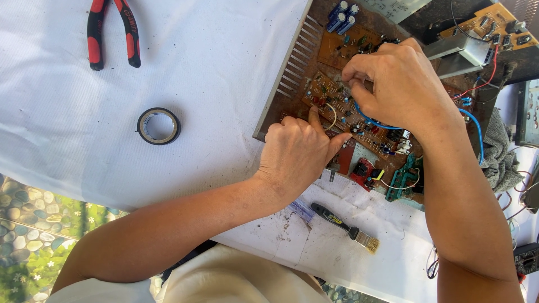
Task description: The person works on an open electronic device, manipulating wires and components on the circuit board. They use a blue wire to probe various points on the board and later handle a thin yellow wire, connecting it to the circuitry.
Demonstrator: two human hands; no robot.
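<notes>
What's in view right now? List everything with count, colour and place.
Circuit board: one, brown, in a metal chassis, upper right.
Blue wire: one, at the board's right.
Pliers: one, red and black handles, top left.
Tape roll: one, black, on the white cloth.
Brush: one, black handle, lower centre.
Grey rag: one, right edge.
Left hand: fingers on the board.
Right hand: pinching at the board's parts.

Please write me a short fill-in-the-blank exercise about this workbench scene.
1. Both hands rest on a brown ____ board.
2. The pliers on the white cloth have ____ and black handles.
3. A roll of black ____ lies on the cloth left of the left hand.
4. Near the cloth's front edge lies a small ____ with pale bristles.

Missing words: circuit; red; tape; brush
</notes>
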